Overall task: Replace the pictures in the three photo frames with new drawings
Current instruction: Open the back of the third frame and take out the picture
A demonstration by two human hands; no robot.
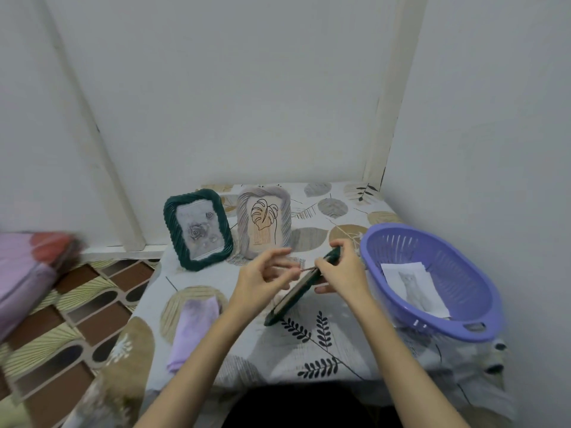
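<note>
A dark green frame (289, 299) stands tilted on its lower edge on the table, seen nearly edge-on. My right hand (341, 268) grips its upper end. My left hand (262, 274) pinches something thin at the frame's back near the top. Behind them stand a dark green frame (197, 228) with a rose picture and a grey frame (264, 220) with a leaf line drawing. A cat drawing on paper (414, 288) lies inside the purple basket (482, 327) at the right.
A folded lilac cloth (193, 325) lies on the leaf-patterned tablecloth (312, 350) at the left front. White walls close in at the back and right. Bedding (27, 267) lies on the patterned floor at the left.
</note>
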